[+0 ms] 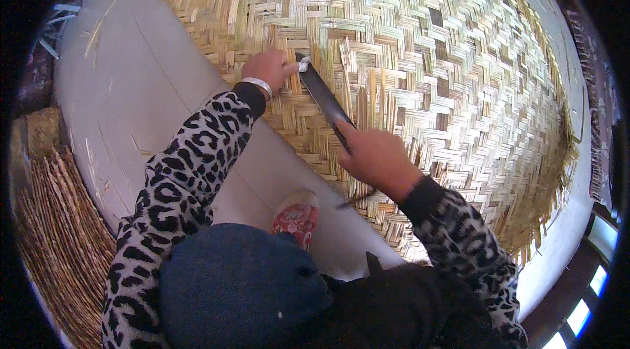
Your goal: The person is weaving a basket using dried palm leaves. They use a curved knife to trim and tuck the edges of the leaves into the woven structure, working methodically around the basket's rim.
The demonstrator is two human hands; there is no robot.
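Blade: my dark flat blade [325,98] lies on the woven bamboo mat [459,53], its long axis running from about ten o'clock down to four o'clock, slanting from my left hand toward my right.

Right hand: my right hand [374,157] is curled tight round the near end of the blade, at its four o'clock end, thumb laid along the top (the handle itself is hidden in my fist, so I cannot tell its shape).

Left hand: my left hand [270,68] sits at the blade's ten o'clock end, fingers drawn together and pressing on the loose strips there, the thumb just touching the pale tip of the blade. A metal bangle [257,86] sits on that wrist.

Which hand is nearer: both hands meet the blade, one at each end; the right carries it, the left only steadies the tip and the weave.

Loose strips: upright strip ends [367,96] stand free of the weave just beside the blade, at its two o'clock side, between my two hands.

Mat: it spreads from twelve o'clock round to four o'clock over a pale floor [131,73], its frayed edge [551,185] at about three o'clock.

Foot: my patterned shoe [296,214] rests on the floor at six o'clock from the blade, near the mat's edge.
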